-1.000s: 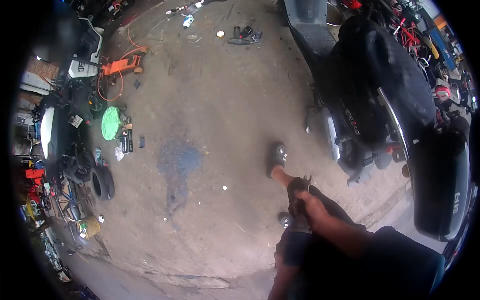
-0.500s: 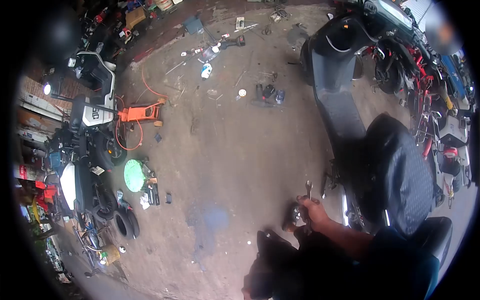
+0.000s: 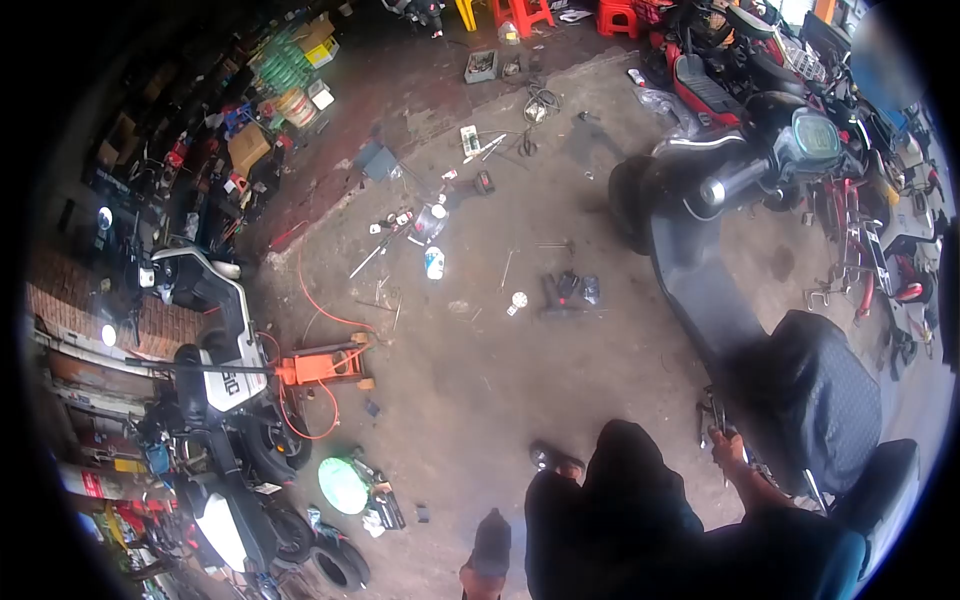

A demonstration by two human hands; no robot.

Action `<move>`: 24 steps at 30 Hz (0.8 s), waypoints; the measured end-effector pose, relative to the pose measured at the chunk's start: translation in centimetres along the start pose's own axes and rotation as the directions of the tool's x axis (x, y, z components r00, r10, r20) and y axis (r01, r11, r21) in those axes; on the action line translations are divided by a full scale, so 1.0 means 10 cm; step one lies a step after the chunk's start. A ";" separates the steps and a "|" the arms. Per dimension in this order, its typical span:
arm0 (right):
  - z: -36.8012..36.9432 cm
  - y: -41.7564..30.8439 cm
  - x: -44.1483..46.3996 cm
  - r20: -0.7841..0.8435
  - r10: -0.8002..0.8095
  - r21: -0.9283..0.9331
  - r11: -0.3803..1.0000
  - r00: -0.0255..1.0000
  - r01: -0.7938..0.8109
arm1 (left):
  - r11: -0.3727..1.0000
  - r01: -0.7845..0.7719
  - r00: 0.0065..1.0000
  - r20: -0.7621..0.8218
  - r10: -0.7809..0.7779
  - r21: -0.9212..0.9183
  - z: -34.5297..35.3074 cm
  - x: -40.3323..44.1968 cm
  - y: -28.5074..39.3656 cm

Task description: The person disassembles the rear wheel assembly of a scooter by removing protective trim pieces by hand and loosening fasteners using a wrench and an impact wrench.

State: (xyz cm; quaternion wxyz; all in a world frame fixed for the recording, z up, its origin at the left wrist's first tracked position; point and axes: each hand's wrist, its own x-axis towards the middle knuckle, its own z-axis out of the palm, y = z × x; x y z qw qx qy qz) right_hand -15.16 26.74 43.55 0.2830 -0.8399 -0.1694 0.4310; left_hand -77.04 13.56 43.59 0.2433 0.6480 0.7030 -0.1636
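My right hand (image 3: 730, 448) is closed low beside the black scooter (image 3: 695, 270), under its seat (image 3: 825, 385). From the fist a slim metal wrench (image 3: 715, 408) points up, close to the small parts on the scooter's side. Whether the wrench touches the scooter I cannot tell. My left hand does not show. A dark pointed shape with bare skin behind it (image 3: 490, 545), at the bottom edge, looks like a shod foot. Another foot in a dark shoe (image 3: 555, 460) is by my dark-clothed knee (image 3: 630, 465).
An orange floor jack (image 3: 325, 368) with a red hose lies left, next to a white-and-black scooter (image 3: 235, 375). Scattered tools, a cordless drill (image 3: 565, 293) and a white-blue bottle (image 3: 433, 263) lie ahead. Nearby are a green round thing (image 3: 343, 486) and loose tyres (image 3: 340, 567).
The view has tilted up, bringing red stools and more of the scooter into sight. My right hand, with the wrench, has gone from beside my foot to the scooter's side.
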 end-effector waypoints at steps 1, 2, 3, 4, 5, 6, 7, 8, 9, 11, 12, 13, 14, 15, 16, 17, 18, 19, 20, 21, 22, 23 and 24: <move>0.02 0.17 0.08 -0.069 0.024 -0.029 0.999 0.997 -0.026 | 0.993 -0.015 0.997 -0.080 0.006 -0.114 -0.54 0.29 0.25; 0.03 -0.07 0.00 -0.033 0.085 0.013 0.996 0.996 -0.084 | 0.973 -0.049 0.987 -0.160 0.012 -0.225 -1.08 0.58 0.49; 0.02 -0.34 -0.12 0.006 0.149 0.050 0.988 0.989 -0.149 | 0.941 -0.098 0.971 -0.239 0.018 -0.324 -1.62 0.87 0.74; 0.10 -0.38 -0.02 -0.012 0.213 0.138 0.968 0.977 -0.209 | 0.913 -0.115 0.968 -0.252 0.014 -0.391 -1.90 1.07 0.83; 0.18 -0.45 0.02 -0.006 0.218 0.200 0.956 0.976 -0.212 | 0.880 -0.134 0.964 -0.265 0.009 -0.455 -2.18 1.28 0.92; 0.31 -0.56 0.13 0.009 0.228 0.259 0.940 0.974 -0.223 | 0.843 -0.153 0.961 -0.278 0.005 -0.516 -2.47 1.48 1.01; 0.47 -0.83 0.39 0.019 0.214 0.329 0.921 0.977 -0.209 | 0.857 -0.143 0.957 -0.290 -0.008 -0.496 -2.66 1.78 1.10; 0.62 -1.30 0.49 0.040 0.220 0.322 0.921 0.975 -0.221 | 0.870 -0.132 0.953 -0.303 -0.021 -0.475 -2.85 2.08 1.19; 0.80 -1.37 0.77 0.032 0.233 0.332 0.915 0.972 -0.230 | 0.856 -0.093 0.955 -0.287 -0.067 -0.509 -2.96 2.14 1.18; 1.13 -1.99 1.07 0.151 0.068 0.395 0.910 0.986 -0.124 | 0.882 -0.079 0.933 -0.346 -0.098 -0.464 -3.06 2.38 1.01; 1.34 -2.38 1.20 0.140 0.035 0.383 0.920 0.990 -0.086 | 0.899 0.013 0.938 -0.305 -0.163 -0.439 -3.00 2.50 0.89; 1.54 -2.74 1.29 0.130 0.004 0.363 0.931 0.991 -0.052 | 0.900 0.097 0.941 -0.255 -0.222 -0.424 -3.04 2.58 0.83; 1.70 -3.03 1.38 0.188 -0.130 0.475 0.880 0.974 0.026 | 0.897 0.179 0.939 -0.203 -0.279 -0.404 -3.13 2.66 0.81; 1.90 -3.34 1.49 0.203 -0.143 0.446 0.894 0.969 0.039 | 0.889 0.240 0.936 -0.150 -0.319 -0.390 -3.22 2.74 0.79; 2.10 -3.68 1.59 0.222 -0.161 0.421 0.905 0.962 0.055 | 0.867 0.360 0.910 -0.076 -0.408 -0.344 -3.35 2.85 0.82; 2.30 -4.00 1.67 0.240 -0.175 0.398 0.915 0.955 0.067 | 0.793 0.431 0.878 -0.003 -0.478 -0.431 -3.63 2.94 0.90; 2.41 -4.38 1.68 0.281 -0.131 0.301 0.953 0.951 0.043 | 0.748 0.289 0.915 -0.057 -0.400 -0.598 -3.72 3.05 0.91; 2.59 -4.57 1.81 0.262 -0.172 0.314 0.946 0.950 0.085 | 0.666 0.135 0.938 -0.123 -0.326 -0.734 -3.76 3.18 0.84; 2.78 -4.72 1.94 0.240 -0.212 0.325 0.937 0.947 0.128 | 0.590 0.373 0.925 0.243 -0.290 -0.716 -3.77 3.49 0.59; 2.94 -4.89 2.05 0.215 -0.252 0.335 0.927 0.944 0.171 | 0.635 0.339 0.940 0.223 -0.258 -0.694 -3.71 3.80 0.37; 3.05 -5.07 2.14 0.177 -0.218 0.236 0.956 0.960 0.173 | 0.680 0.303 0.953 0.203 -0.226 -0.667 -3.59 4.11 0.08; 3.16 -5.20 2.32 0.216 -0.187 0.252 0.959 0.958 0.130 | 0.726 0.258 0.966 0.177 -0.189 -0.637 -3.43 4.52 -0.25; 3.20 -5.27 2.51 0.256 -0.155 0.263 0.961 0.954 0.086 | 0.730 0.246 0.969 0.166 -0.181 -0.637 -3.64 4.85 -0.36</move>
